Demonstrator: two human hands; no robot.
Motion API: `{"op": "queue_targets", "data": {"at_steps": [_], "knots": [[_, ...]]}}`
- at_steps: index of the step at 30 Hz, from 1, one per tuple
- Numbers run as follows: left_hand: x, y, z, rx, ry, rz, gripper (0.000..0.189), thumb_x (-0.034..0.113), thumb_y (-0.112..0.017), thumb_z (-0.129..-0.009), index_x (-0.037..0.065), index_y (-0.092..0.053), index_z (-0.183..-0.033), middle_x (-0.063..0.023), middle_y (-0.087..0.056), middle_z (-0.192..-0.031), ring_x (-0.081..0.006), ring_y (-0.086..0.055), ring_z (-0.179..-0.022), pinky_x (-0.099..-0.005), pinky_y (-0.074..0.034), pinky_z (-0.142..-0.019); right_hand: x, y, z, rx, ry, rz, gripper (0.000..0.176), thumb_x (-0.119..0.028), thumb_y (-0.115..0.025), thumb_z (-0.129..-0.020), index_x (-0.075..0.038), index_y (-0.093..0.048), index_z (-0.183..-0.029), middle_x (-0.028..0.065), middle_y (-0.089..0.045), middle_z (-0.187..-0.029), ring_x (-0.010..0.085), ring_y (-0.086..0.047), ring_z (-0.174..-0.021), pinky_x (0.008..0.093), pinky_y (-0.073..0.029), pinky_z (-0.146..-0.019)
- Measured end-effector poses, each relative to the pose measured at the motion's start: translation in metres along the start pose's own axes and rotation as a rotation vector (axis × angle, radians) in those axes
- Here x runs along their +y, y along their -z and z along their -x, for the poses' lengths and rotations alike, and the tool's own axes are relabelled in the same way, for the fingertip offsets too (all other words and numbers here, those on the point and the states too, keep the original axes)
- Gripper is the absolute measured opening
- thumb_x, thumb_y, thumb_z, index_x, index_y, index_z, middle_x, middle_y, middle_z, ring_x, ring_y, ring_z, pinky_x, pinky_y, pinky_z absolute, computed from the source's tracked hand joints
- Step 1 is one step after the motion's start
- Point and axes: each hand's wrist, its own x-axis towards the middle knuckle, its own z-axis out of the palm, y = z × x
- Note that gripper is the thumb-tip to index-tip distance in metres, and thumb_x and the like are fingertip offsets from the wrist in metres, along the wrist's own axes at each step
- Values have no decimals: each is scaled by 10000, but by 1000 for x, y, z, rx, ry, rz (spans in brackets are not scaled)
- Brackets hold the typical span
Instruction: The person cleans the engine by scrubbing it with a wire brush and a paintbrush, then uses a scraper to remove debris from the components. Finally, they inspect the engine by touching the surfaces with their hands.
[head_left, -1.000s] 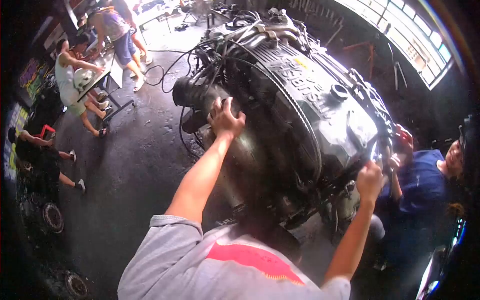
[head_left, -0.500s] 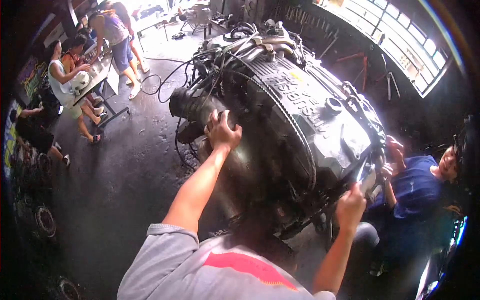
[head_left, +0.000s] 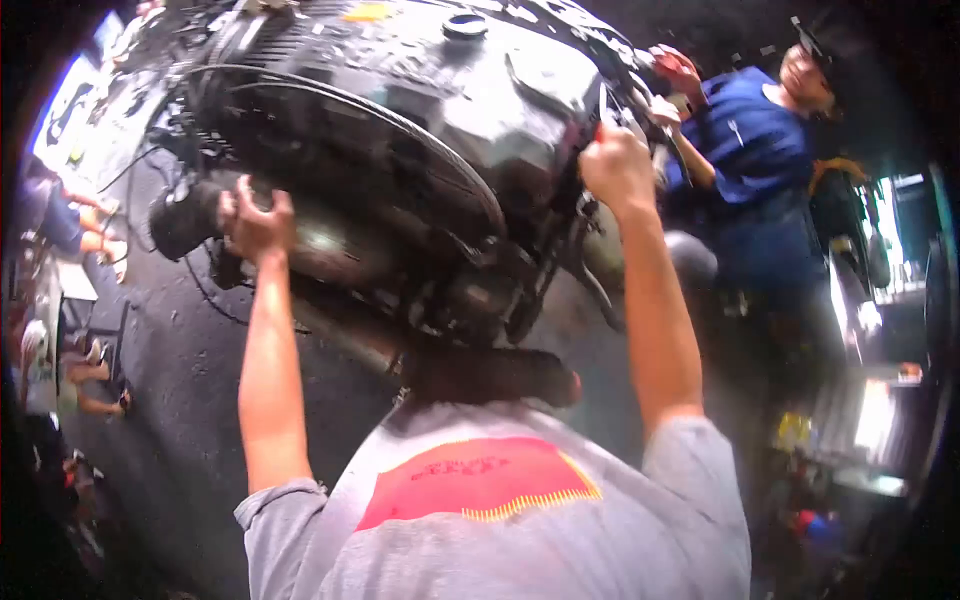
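Left hand: grip bent over the dark cylinder on the near side of the engine; whether it grasps or only braces, I cannot tell. Slick metal could let it slide off.
Curved cable: loops along the engine between both hands; a sweeping forearm might snag it.
Right hand: grip clenched around the red-handled tool, at the engine's right end; overforcing could make it slip, scraping knuckles.
Co-worker's hands: just beside the tool; a sudden jerk could jab them.
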Motion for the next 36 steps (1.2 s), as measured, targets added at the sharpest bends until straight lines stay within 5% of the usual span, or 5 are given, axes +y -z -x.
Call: {"op": "queue_targets", "data": {"at_steps": [6, 11, 22, 26, 36], "knots": [[-9, -12, -4, 10, 14, 50, 530, 396, -576, -674, 249, -482, -1175, -159, -368, -1305, -320, -310, -1223, -509, -252, -963, 33, -11, 14, 294, 297, -44, 216, -175, -467, -729, 25, -547, -738, 247, -536, -656, 407, -536, -724, 500, -413, -653], [-7, -9, -4, -2, 39, 39, 541, 416, -568, -671, 265, -475, -1182, -132, -365, -1312, -304, -288, -1239, -548, -249, -945, -18, 12, 13, -63, -101, -12, 270, -168, -509, -649, 39, -623, -780, 269, -594, -860, 394, -578, -870, 409, -460, -803], [-10, -12, -7, -11, 28, 29, 569, 440, -553, -674, 268, -457, -1208, -134, -344, -1334, -320, -310, -1230, -488, -275, -963, 6, 92, 80, 16, 65, -267, 206, -144, -454, -750, 0, -587, -816, 235, -579, -781, 384, -569, -744, 422, -447, -654], [-9, -12, -4, -2, 50, 7, 560, 420, -559, -674, 259, -460, -1202, -135, -345, -1332, -317, -305, -1232, -499, -272, -964, 23, 127, 120, 143, -293, -662, 264, -133, -502, -806, -25, -593, -1029, 16, -522, -615, 41, -455, -487, 222, -374, -452], [-4, -6, -5, -40, 70, -2, 555, 413, -568, -677, 256, -464, -1199, -135, -347, -1329, -302, -295, -1239, -508, -273, -958, 69, 63, 205, 377, -585, -1152, 388, -80, -501, -849, -13, -449, -1227, -2, -496, -632, 19, -372, -429, 168, -292, -358]]}}
